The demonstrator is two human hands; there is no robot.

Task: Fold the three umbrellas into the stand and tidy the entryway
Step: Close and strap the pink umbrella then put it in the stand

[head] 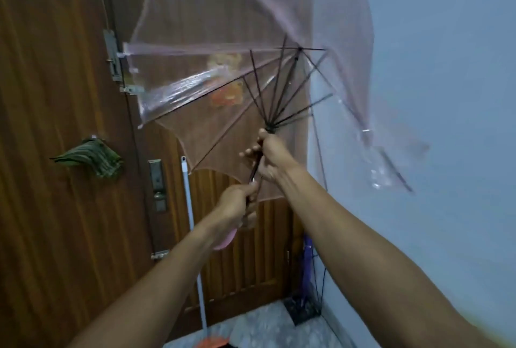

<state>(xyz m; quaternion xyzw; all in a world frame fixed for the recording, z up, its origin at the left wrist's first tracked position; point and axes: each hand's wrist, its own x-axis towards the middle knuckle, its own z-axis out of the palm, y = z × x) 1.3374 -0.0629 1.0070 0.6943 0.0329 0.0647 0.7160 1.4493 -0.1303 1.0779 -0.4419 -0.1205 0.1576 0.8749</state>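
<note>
Item: pink umbrella [195, 90]; left hand [237, 204] and right hand [272, 157] gripped its shaft; canopy blurred at three o'clock, cropped at twelve.

Left hand [236, 204] and right hand [272, 156] grip the shaft of a half-open clear umbrella [195, 79].
</note>
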